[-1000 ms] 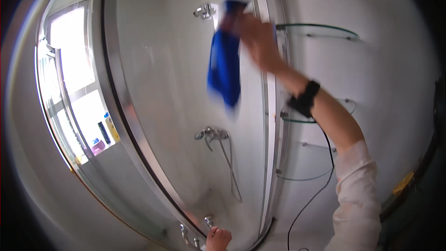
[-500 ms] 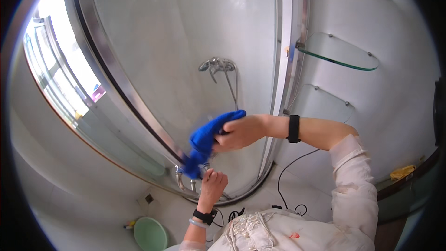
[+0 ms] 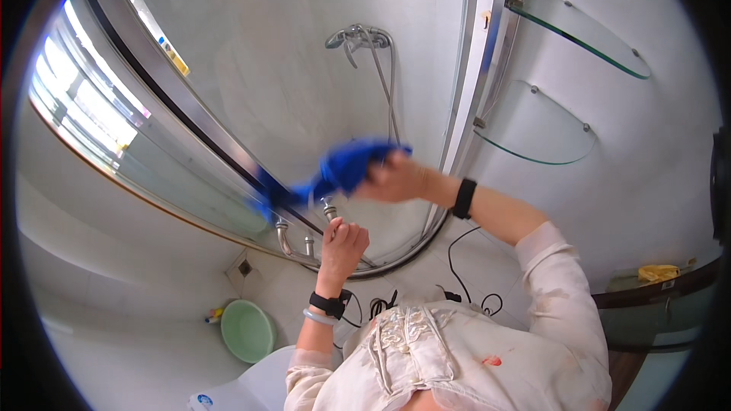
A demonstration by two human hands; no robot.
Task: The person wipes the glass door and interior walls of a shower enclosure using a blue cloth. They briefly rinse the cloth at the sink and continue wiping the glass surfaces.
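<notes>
A blue cloth [image 3: 350,166], smeared by motion, hangs from my right hand [image 3: 394,180], whose fingers are closed on it. Its loose end [image 3: 278,194] trails left across the metal edge of the curved glass shower door [image 3: 228,164]. Lower down, my left hand [image 3: 345,247] makes a fist around a chrome handle [image 3: 329,208], the top of which sticks out above the fingers. Just left of that fist are a curved chrome fitting [image 3: 283,240] and a shorter one beside it. Both wrists wear black bands.
A chrome shower mixer [image 3: 356,36] with a hose is on the wall behind the glass. Glass corner shelves [image 3: 579,42] jut out on the right. A green basin [image 3: 247,331] stands on the floor at lower left, and black cables [image 3: 451,259] lie on the tiles.
My right hand has swung the blue cloth up, its loose end now farther left over the door edge. The view has tilted downward; my left hand keeps its grip.
</notes>
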